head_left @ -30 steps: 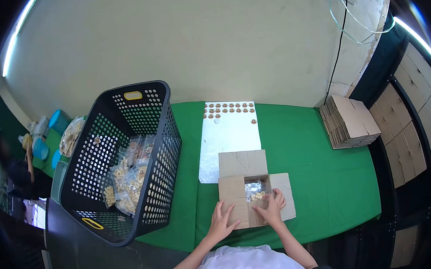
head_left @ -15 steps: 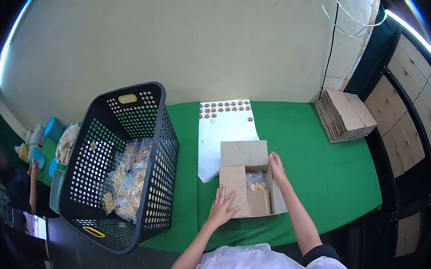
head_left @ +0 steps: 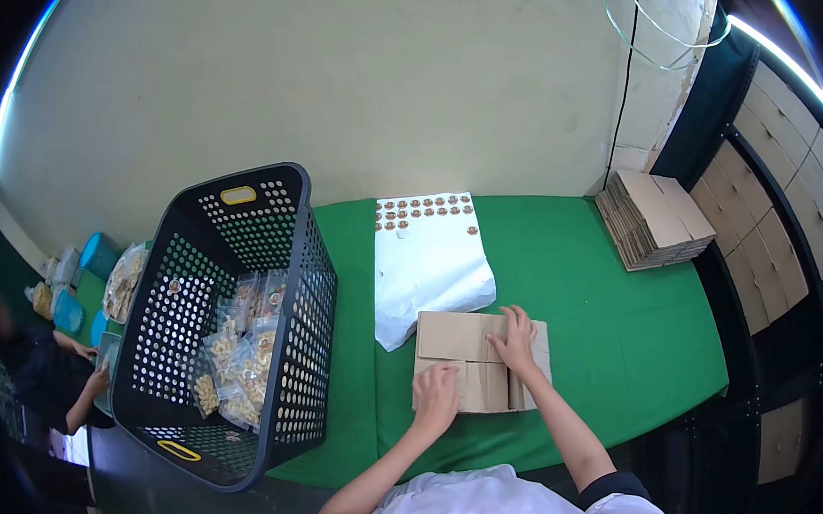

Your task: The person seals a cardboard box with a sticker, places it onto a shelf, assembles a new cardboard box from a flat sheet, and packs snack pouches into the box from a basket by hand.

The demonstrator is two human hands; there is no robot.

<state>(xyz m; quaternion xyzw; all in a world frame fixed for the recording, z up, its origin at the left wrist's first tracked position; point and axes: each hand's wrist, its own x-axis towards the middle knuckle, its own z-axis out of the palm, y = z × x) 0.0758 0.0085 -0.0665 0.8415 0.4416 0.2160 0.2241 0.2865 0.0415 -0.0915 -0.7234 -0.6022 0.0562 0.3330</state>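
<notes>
Left hand [head_left: 436, 394]: bent over the carton [head_left: 487, 389]; you can't tell whether it grips.
Right hand [head_left: 518, 338]: your fingers spread at the far flap [head_left: 459, 333].
Carton place: before you, on green cloth [head_left: 616, 367].
Carton inside: hidden by flaps.

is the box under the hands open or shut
Partly shut: on the cardboard box, the far flap lies folded over the top, but the right flap sticks outward.

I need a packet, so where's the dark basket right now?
In the head view, the dark basket stands left of centre, with the white sheet and the cardboard box to its right.
</notes>
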